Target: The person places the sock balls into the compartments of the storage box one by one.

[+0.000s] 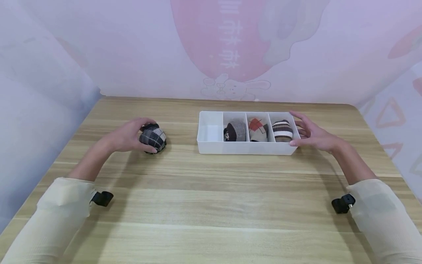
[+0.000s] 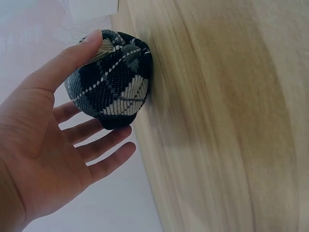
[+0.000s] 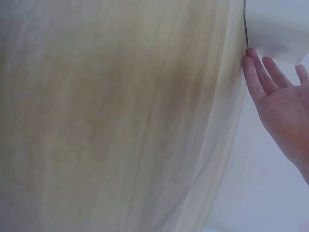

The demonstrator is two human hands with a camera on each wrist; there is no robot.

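Left of the white divided tray [image 1: 244, 147], on the wooden table [image 1: 211, 190], I see a rolled sock ball [image 1: 153, 137] in dark grey and black plaid with pale diamond patches and thin dotted white lines. My left hand [image 1: 126, 136] cups it from the side away from the tray: the thumb lies over its top and the fingers are only loosely bent beside and under it, more a light touch than a firm hold. My right hand [image 1: 313, 135] rests with relaxed, nearly straight fingers against the tray's right end wall; the wrist view is blurred, but fingertips seem to touch it. Inside the tray sit three more rolled socks; the compartment nearest the plaid ball is bare.
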